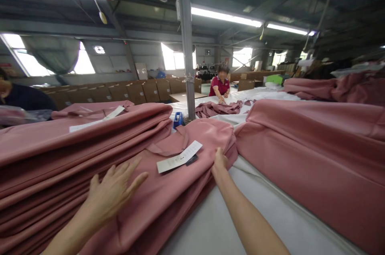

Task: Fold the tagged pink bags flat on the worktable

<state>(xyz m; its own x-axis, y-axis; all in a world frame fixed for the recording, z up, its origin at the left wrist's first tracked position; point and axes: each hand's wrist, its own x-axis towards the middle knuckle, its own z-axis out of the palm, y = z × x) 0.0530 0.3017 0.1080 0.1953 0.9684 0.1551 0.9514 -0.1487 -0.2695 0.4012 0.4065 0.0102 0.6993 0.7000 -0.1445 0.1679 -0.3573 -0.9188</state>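
Plainly, the pink garment (171, 191) lies between the left hand (112, 193), spread open over it without gripping, and the right hand (220, 162), curled at its right edge. White counter (204, 223) shows beneath; cartons (144, 91) stand beyond. The right fingers are mostly hidden, so I cannot tell their hold.

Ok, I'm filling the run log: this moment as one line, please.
left hand: open, by stack and garment; right hand: at garment's right edge, grip unclear; white tag: on garment
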